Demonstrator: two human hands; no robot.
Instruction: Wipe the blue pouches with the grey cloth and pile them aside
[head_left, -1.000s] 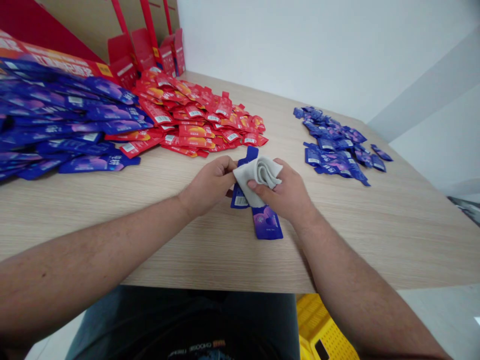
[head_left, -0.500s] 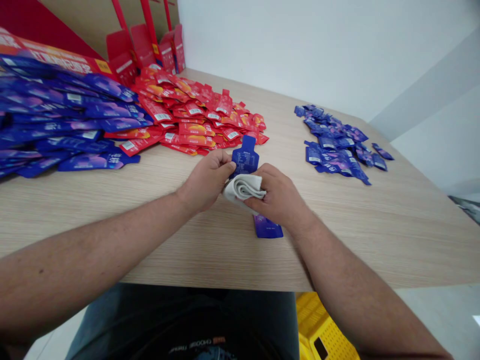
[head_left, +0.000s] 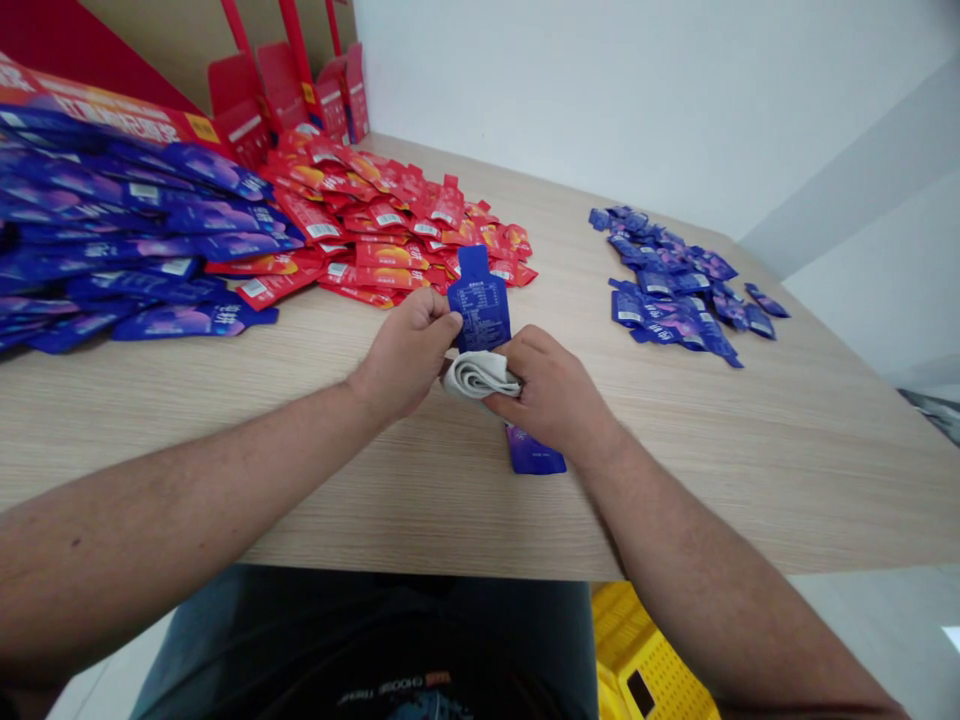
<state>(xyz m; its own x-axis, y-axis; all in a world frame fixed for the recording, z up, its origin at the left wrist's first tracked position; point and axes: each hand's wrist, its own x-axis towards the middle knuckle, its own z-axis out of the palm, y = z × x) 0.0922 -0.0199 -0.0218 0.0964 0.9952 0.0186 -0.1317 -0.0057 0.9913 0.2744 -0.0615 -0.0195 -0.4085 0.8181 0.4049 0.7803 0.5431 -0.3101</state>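
One blue packet [head_left: 484,315], probably light, flexible and slick, is best held by its flat side edge, where the left hand [head_left: 409,350] pinches it above the table [head_left: 390,510]. The right hand [head_left: 551,390] grips a folded cloth [head_left: 480,374] at its lower end, near another packet [head_left: 536,456].

blue pouch [head_left: 484,318] looks like smooth plastic film, folded rag [head_left: 478,376] is matt cloth. red pouches [head_left: 390,256] are kinda glossy, tabletop [head_left: 375,500] has a matt wood grain, yellow basket [head_left: 671,672] is plastic.
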